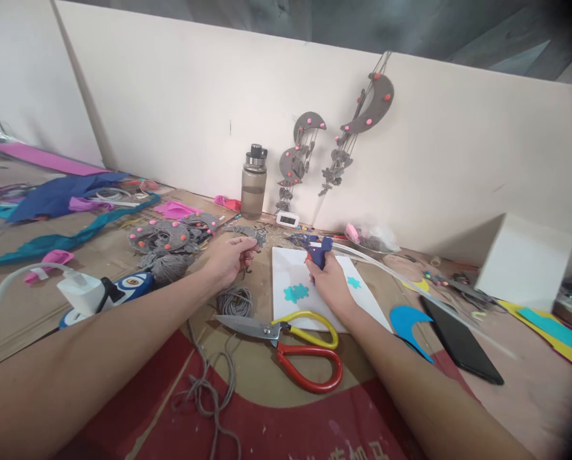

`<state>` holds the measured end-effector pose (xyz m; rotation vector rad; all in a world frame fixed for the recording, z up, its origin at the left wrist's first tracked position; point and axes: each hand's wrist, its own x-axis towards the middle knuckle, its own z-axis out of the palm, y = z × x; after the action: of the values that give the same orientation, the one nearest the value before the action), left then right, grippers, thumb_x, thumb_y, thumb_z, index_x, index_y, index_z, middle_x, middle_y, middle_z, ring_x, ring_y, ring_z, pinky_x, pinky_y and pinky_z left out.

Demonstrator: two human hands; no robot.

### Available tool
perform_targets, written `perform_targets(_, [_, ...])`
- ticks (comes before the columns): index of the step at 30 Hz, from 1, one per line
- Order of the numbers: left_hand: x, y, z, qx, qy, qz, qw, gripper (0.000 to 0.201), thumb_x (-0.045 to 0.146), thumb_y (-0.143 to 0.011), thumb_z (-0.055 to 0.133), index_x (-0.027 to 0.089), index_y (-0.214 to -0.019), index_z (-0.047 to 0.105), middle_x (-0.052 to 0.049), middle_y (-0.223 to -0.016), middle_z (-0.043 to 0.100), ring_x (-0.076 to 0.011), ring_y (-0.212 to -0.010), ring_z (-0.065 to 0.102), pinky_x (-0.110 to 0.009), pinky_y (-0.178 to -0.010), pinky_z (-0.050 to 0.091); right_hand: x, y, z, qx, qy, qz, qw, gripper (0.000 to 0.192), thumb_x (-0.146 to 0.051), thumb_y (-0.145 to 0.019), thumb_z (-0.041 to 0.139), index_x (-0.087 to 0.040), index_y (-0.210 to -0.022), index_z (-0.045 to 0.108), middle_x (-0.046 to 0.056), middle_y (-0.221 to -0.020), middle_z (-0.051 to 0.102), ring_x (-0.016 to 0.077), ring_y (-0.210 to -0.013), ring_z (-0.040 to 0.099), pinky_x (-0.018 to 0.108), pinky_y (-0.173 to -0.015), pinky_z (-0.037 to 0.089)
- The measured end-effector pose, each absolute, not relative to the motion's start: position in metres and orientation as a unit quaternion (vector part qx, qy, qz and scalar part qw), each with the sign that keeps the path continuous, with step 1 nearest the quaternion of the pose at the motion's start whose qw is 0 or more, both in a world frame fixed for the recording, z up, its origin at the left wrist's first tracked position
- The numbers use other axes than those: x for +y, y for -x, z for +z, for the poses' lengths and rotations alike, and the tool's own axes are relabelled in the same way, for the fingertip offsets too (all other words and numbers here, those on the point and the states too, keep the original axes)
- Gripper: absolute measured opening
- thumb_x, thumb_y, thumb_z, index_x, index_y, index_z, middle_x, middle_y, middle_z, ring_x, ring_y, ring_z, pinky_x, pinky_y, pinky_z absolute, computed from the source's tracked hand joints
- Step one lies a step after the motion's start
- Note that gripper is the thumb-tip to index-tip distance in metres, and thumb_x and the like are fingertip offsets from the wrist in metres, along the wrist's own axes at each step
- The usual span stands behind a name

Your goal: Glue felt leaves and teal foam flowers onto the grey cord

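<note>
In the head view, my right hand (331,281) is wrapped round the handle of a dark blue hot glue gun (318,252). Its nozzle points left, and a long clear glue stick (376,263) trails from its back. My left hand (229,262) is closed, thumb and fingers pinched together beside a grey felt piece (240,230); what lies between the fingertips is too small to make out. Beneath the glue gun is a white sheet (281,265) bearing turquoise flower-like cutouts (296,292). Scissors (269,331) with one yellow and one red handle lie open in front, beside coiled grey cord (235,300).
A water bottle (254,185) and small digital clock (287,220) stand by the wall. Grey moon hangings (375,105) with pink dots hang there. A power strip (133,284) and grey felt rings (159,236) lie left; a black phone (461,338) and blue crescent (408,319) right.
</note>
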<state>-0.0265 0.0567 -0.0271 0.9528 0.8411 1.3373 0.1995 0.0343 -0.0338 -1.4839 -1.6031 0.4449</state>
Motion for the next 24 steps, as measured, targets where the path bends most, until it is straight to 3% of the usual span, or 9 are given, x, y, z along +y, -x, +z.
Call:
perform_targets(3, [0.057,0.026,-0.027,0.355,-0.417,0.578,0.605,0.020,0.024,-0.064,0.073,0.012,-0.068,0.058,0.000,-0.065,0.058,-0.0058,-0.051,0.048,-0.018,-0.045,0.035,0.042,-0.210,-0.030,-0.632,0.655,0.152,0.384,0.028,-0.031,-0.078,0.052,-0.017,-0.101,0.057,0.010,-0.098,0.066,0.0210,-0.085,0.060,0.031,-0.074,0.043])
perform_targets(9, [0.058,0.027,-0.025,0.342,-0.429,0.568,0.614,0.021,0.023,-0.062,0.074,0.013,-0.071,0.058,0.000,-0.064,0.058,-0.0071,-0.051,0.051,-0.019,-0.045,0.036,0.049,-0.220,-0.027,-0.627,0.701,0.169,0.293,0.023,-0.031,-0.079,0.049,-0.016,-0.093,0.060,0.007,-0.080,0.068,0.0184,-0.072,0.062,0.026,-0.063,0.041])
perform_targets(15, [0.057,0.032,-0.018,0.338,-0.462,0.548,0.610,0.021,0.025,-0.065,0.073,0.012,-0.072,0.058,-0.001,-0.068,0.060,-0.0063,-0.051,0.051,-0.019,-0.047,0.037,0.042,-0.217,-0.021,-0.636,0.720,0.135,0.242,0.029,-0.037,-0.082,0.050,-0.013,-0.094,0.061,0.016,-0.092,0.069,0.0255,-0.084,0.064,0.030,-0.067,0.042])
perform_targets(20, [0.057,0.034,-0.014,0.337,-0.480,0.539,0.604,0.021,0.027,-0.066,0.073,0.013,-0.072,0.058,-0.001,-0.069,0.060,-0.0060,-0.052,0.050,-0.019,-0.049,0.038,0.031,-0.213,-0.013,-0.664,0.734,0.028,0.136,0.039,-0.043,-0.087,0.043,-0.010,-0.098,0.061,0.022,-0.102,0.065,0.0299,-0.094,0.063,0.035,-0.075,0.043])
perform_targets(22, [0.056,0.033,-0.014,0.332,-0.490,0.537,0.601,0.021,0.028,-0.067,0.072,0.013,-0.071,0.058,0.000,-0.069,0.059,-0.0059,-0.053,0.050,-0.019,-0.050,0.037,0.026,-0.211,-0.008,-0.669,0.731,-0.027,0.133,0.039,-0.044,-0.088,0.042,-0.010,-0.096,0.061,0.022,-0.102,0.063,0.0297,-0.093,0.062,0.036,-0.075,0.043])
perform_targets(24, [0.054,0.031,-0.012,0.331,-0.504,0.533,0.593,0.020,0.028,-0.068,0.072,0.013,-0.071,0.058,0.000,-0.067,0.058,-0.0062,-0.053,0.049,-0.020,-0.050,0.036,0.021,-0.207,0.000,-0.680,0.706,-0.076,0.182,0.032,-0.039,-0.088,0.044,-0.012,-0.092,0.061,0.020,-0.103,0.062,0.0277,-0.093,0.061,0.036,-0.076,0.043])
